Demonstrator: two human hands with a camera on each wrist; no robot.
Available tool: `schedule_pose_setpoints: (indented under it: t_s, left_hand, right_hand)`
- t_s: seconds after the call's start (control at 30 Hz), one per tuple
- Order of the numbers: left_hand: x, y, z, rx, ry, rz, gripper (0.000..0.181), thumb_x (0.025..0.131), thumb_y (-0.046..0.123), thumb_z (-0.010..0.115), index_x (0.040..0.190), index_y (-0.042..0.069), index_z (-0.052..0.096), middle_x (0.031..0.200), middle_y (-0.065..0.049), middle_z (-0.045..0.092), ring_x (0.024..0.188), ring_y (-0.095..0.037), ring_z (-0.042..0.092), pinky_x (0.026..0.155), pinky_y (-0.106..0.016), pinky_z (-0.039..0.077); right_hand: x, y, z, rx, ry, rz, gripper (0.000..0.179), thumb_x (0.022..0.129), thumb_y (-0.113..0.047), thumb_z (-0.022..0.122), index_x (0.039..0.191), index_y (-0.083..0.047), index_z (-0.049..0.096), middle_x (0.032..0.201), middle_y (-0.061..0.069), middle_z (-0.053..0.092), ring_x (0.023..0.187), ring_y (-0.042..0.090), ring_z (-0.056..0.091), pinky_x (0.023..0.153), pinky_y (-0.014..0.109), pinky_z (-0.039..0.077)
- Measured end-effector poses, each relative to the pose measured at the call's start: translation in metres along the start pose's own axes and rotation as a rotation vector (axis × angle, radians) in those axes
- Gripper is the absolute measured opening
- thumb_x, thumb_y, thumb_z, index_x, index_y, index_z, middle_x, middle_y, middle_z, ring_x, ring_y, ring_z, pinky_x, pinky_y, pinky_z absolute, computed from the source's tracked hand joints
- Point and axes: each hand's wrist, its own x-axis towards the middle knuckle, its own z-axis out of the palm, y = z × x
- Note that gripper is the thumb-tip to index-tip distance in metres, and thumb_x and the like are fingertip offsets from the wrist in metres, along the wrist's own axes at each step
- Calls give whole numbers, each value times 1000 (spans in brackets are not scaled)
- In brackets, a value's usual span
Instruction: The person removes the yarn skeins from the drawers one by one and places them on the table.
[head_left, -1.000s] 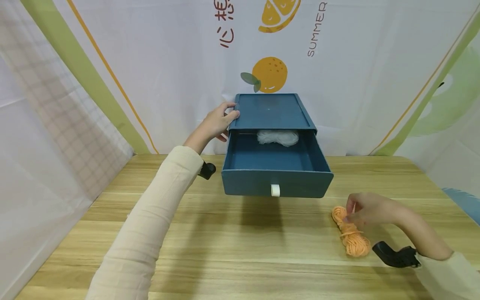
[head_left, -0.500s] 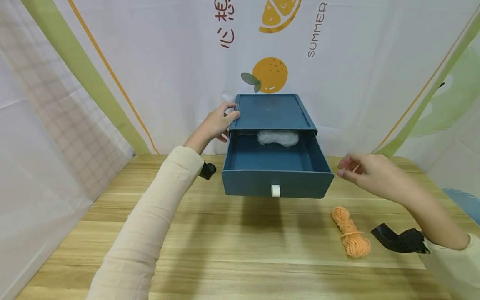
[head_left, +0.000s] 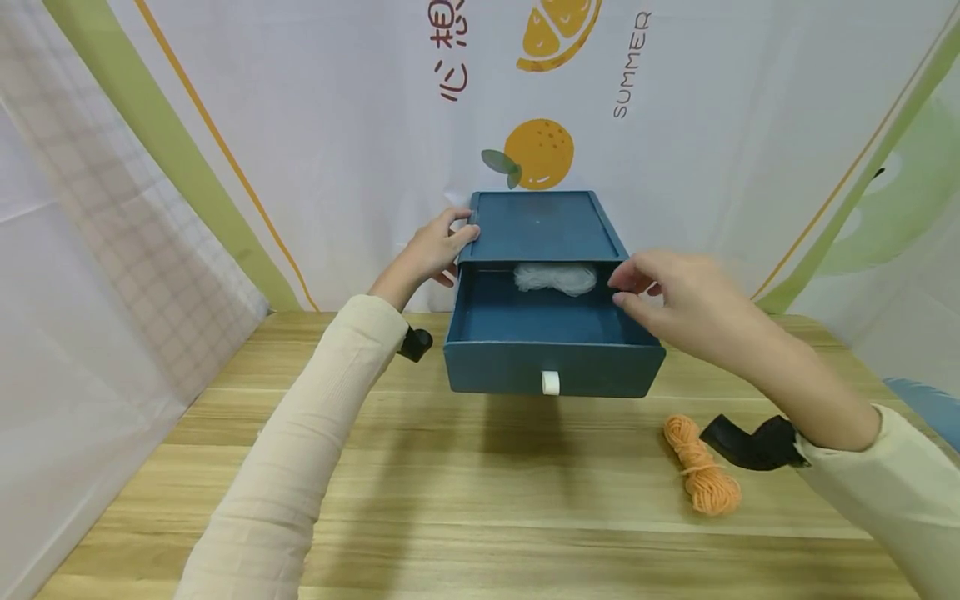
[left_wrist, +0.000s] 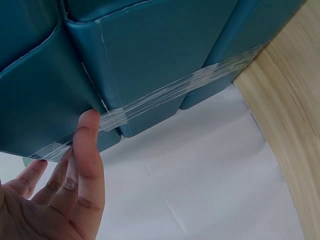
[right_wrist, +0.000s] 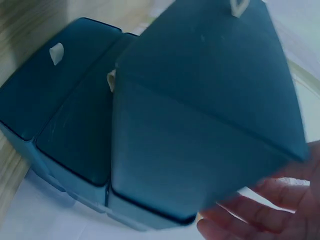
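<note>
A blue drawer cabinet [head_left: 540, 225] stands at the back of the table with its top drawer [head_left: 555, 367] pulled out. A bundle of white yarn [head_left: 555, 278] lies at the back of that drawer. My left hand [head_left: 431, 250] touches the cabinet's upper left side, its fingers fairly straight against the side wall in the left wrist view. At the drawer's right side wall, my right hand [head_left: 675, 300] has loosely bent fingers over the wall and holds nothing; whether they touch it is unclear. A skein of orange yarn [head_left: 701, 467] lies on the table in front, to the right.
A white pull tab [head_left: 551, 382] sticks out from the drawer front. Lower drawers [right_wrist: 75, 100] with similar tabs show in the right wrist view. Clear tape [left_wrist: 165, 97] runs along the cabinet's side. Behind the wooden table [head_left: 450, 517] hangs a printed white curtain [head_left: 360, 150].
My right hand has moved from beside the orange yarn up and left to the drawer's right wall, carrying nothing. The orange yarn stays in place. My left hand has not moved.
</note>
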Motion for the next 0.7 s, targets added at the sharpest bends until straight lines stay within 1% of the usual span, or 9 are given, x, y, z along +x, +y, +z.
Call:
schedule_pose_setpoints:
  t_s: [0.13, 0.23, 0.3, 0.4, 0.47, 0.53, 0.6, 0.7]
  left_hand:
    - [0, -1, 1, -6, -2, -2, 54, 99, 40, 37, 148, 22, 24, 135, -15, 49, 81, -32, 64, 66, -37, 57]
    - [1, -1, 1, -9, -2, -1, 54, 99, 40, 37, 148, 21, 24, 135, -15, 49, 80, -31, 65, 66, -37, 57]
    - [0, -1, 1, -9, -2, -1, 54, 99, 40, 38, 148, 21, 24, 135, -15, 49, 80, -31, 65, 66, -37, 57]
    - [0, 0, 1, -8, -2, 2, 54, 99, 39, 38, 148, 21, 24, 134, -15, 50, 79, -30, 65, 66, -37, 57]
    - [0, 0, 0, -9, 0, 4, 54, 99, 40, 38, 148, 20, 24, 133, -15, 50, 77, -29, 65, 66, -37, 57]
    - [0, 0, 0, -8, 3, 6, 55, 99, 39, 38, 148, 20, 24, 132, -15, 51, 75, -27, 64, 65, -37, 57]
    - [-1, 0, 0, -9, 6, 7, 55, 99, 39, 38, 148, 20, 24, 131, -15, 52, 73, -25, 64, 64, -36, 57]
    - [-1, 1, -1, -7, 6, 6, 55, 99, 39, 38, 148, 20, 24, 130, -15, 52, 72, -25, 64, 64, -36, 57]
  right_hand:
    - [14, -8, 5, -48, -71, -36, 23, 91, -14, 59, 111, -5, 64, 110, 14, 66, 103, 30, 60, 85, 47, 48]
    - [23, -10, 6, -81, -133, -36, 27, 90, -15, 59, 115, -5, 63, 113, 15, 65, 104, 31, 60, 86, 48, 48]
    - [28, -10, 7, -108, -189, -38, 31, 91, -17, 59, 119, -6, 61, 116, 14, 64, 107, 32, 59, 88, 48, 47]
    - [36, -9, 9, -136, -297, -69, 38, 92, -21, 58, 127, -5, 56, 124, 15, 59, 114, 33, 56, 94, 49, 45]
    - [41, -9, 10, -146, -363, -98, 43, 93, -22, 57, 131, -2, 52, 131, 18, 53, 122, 35, 49, 100, 51, 40]
    - [46, -9, 13, -147, -412, -111, 47, 93, -21, 56, 134, 1, 47, 136, 22, 48, 127, 37, 44, 103, 52, 36]
    - [50, -9, 16, -158, -442, -104, 51, 93, -21, 56, 136, 2, 43, 138, 24, 44, 129, 39, 40, 105, 53, 34]
    - [56, -8, 20, -187, -464, -86, 53, 93, -21, 56, 138, 2, 40, 139, 25, 43, 130, 40, 38, 106, 53, 33]
